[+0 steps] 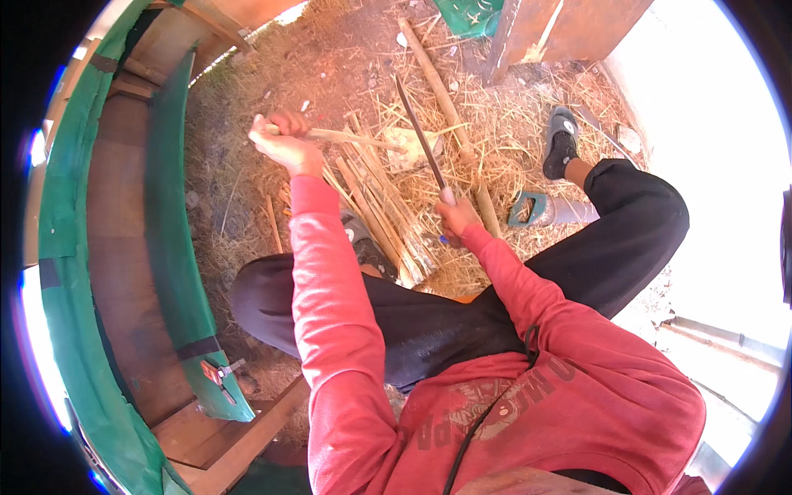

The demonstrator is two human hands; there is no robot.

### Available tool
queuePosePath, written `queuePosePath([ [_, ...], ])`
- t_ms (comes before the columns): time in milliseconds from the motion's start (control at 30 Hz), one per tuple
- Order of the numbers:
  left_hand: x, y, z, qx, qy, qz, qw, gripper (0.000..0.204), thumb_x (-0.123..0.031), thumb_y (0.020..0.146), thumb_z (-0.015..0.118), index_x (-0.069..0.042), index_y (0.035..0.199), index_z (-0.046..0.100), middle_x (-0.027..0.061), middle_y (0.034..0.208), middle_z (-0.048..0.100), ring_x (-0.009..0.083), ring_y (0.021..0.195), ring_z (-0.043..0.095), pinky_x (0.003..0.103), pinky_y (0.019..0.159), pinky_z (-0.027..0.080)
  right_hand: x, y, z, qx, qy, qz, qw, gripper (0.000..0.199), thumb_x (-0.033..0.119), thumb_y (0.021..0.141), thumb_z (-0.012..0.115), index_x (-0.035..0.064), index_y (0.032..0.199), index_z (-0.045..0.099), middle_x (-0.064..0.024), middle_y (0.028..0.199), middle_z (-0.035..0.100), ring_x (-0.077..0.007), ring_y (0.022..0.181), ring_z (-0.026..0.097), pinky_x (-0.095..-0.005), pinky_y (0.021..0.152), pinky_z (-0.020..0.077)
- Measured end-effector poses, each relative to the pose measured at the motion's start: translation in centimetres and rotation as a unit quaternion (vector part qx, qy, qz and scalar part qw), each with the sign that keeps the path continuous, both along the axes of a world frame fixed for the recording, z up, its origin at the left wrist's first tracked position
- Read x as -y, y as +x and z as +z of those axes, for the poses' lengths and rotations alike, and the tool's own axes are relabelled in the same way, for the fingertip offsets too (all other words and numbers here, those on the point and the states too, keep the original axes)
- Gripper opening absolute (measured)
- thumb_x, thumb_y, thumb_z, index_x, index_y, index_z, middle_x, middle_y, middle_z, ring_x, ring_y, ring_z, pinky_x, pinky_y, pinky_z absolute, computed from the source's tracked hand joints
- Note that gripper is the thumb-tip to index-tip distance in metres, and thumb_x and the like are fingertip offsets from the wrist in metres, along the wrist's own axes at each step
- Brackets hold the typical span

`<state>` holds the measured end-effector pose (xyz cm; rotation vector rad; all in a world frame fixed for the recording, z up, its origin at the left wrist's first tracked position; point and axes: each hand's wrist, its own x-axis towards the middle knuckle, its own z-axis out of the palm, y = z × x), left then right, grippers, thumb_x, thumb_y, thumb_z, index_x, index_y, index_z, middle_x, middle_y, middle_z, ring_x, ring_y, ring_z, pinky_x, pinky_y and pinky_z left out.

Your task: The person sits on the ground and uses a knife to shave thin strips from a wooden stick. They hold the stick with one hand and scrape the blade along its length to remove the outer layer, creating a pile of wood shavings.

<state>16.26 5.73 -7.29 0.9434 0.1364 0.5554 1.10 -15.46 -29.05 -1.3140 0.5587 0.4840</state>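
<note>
My left hand (285,142) is closed around one end of a pale wooden stick (353,138). The stick points right, and its far end lies over a pale block (422,157) on the straw; whether that is wood or stone I cannot tell. In my right hand (459,218) is a machete (420,136), gripped by its handle. Its long dark blade slants up and to the left, passing across the block near the stick's tip. Between my legs lies a bundle of split sticks (381,210), close below the stick I hold.
A long pole (436,81) runs along the ground behind the machete. A handsaw (529,209) with a teal handle rests by my right leg. Green-edged wooden boards (169,206) stand at left, and a brown panel (569,31) at the far right. Straw covers the dirt.
</note>
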Motion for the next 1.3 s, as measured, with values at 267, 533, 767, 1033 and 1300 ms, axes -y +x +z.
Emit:
queuePosePath([
  [267,0.4,1.0,-0.1,-0.051,0.01,0.194,0.98,0.042,-0.047,0.09,0.042,-0.013,0.067,0.034,0.0007,0.058,0.032,0.0146,0.052,0.03,0.031,0.051,0.025,-1.5,-1.9,-2.9,-0.004,-0.301,0.179,0.937,0.038,0.027,0.08,0.067,0.0048,0.111,0.065,-0.0224,0.1,0.067,-0.0379,0.091,0.066,-0.0428,0.076,0.0525],
  [533,2.3,-0.5,0.8,-0.052,0.058,0.143,0.987,0.045,-0.048,0.093,0.035,-0.014,0.065,0.027,0.0023,0.059,0.029,0.0161,0.051,0.029,0.032,0.051,0.027,-0.3,-1.4,-2.3,0.041,-0.248,0.069,0.965,0.039,0.033,0.08,0.067,-0.0007,0.1,0.068,-0.0232,0.097,0.067,-0.0318,0.082,0.067,-0.0431,0.075,0.0516],
  [767,-0.4,-0.6,-0.9,-0.037,0.018,0.188,0.981,0.043,-0.046,0.095,0.038,-0.014,0.067,0.03,-0.0004,0.058,0.029,0.0123,0.049,0.027,0.029,0.049,0.02,-3.2,-2.2,2.1,0.168,-0.181,-0.003,0.969,0.035,0.031,0.078,0.068,-0.0015,0.093,0.069,-0.0215,0.081,0.067,-0.0318,0.077,0.066,-0.0416,0.072,0.0498],
  [1033,0.0,-1.4,-0.7,-0.041,0.023,0.184,0.982,0.044,-0.049,0.091,0.038,-0.016,0.064,0.026,-0.0009,0.056,0.026,0.0144,0.05,0.026,0.031,0.05,0.023,-1.3,-1.7,-0.9,-0.121,-0.144,0.12,0.975,0.062,0.037,0.078,0.066,-0.0069,0.121,0.056,-0.0246,0.103,0.065,-0.0327,0.084,0.067,-0.042,0.07,0.0526],
  [1300,3.3,-1.9,0.5,-0.032,-0.031,0.195,0.98,0.044,-0.046,0.09,0.041,-0.013,0.062,0.032,-0.0005,0.054,0.031,0.013,0.049,0.029,0.03,0.049,0.022,-0.4,0.2,3.9,0.075,-0.079,0.084,0.99,0.03,0.028,0.077,0.069,0.0,0.086,0.064,-0.0109,0.068,0.061,-0.0219,0.061,0.062,-0.0368,0.057,0.0489],
])
